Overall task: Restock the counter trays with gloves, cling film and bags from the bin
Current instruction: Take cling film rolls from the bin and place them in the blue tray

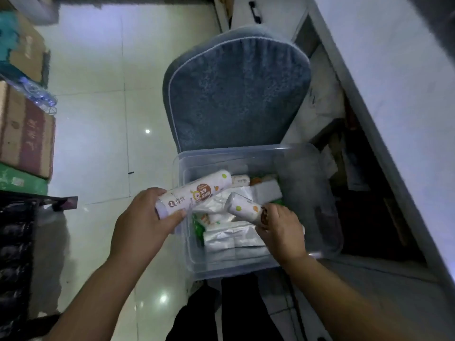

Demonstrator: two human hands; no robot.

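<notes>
While both rolls are already in hand, the step to do well is the lift out of the bin (327, 242): I would raise each cling film roll clear of the clear plastic wall before swinging toward the surface (384, 77) on the right, keeping them level so the wrappers do not slide through the fingers. The left hand (145, 225) has its grip clamped around the near end of the longer roll (197, 193), thumb over the wrapper and fingers beneath — the roll angles up and away over the bin's left rim. The right hand (280, 230) is closed on the near end of the shorter roll (243, 206), which points up and left, its far end close under the longer roll; whether the two touch I cannot tell. Both rolls are white, printed with small orange and green dots, and the longer one carries a brown label with characters. Beneath them the bin holds flat packs in silvery-white film (234, 239), a white block-shaped pack (267, 190) and bits of green packaging — probably the gloves and bags, though the labels are too blurred to say. The bin sits on the front of a chair with a blue-grey cushion (236, 92). Cardboard boxes (24, 134) stand well apart on the tiled floor (98, 143) to the left.
</notes>
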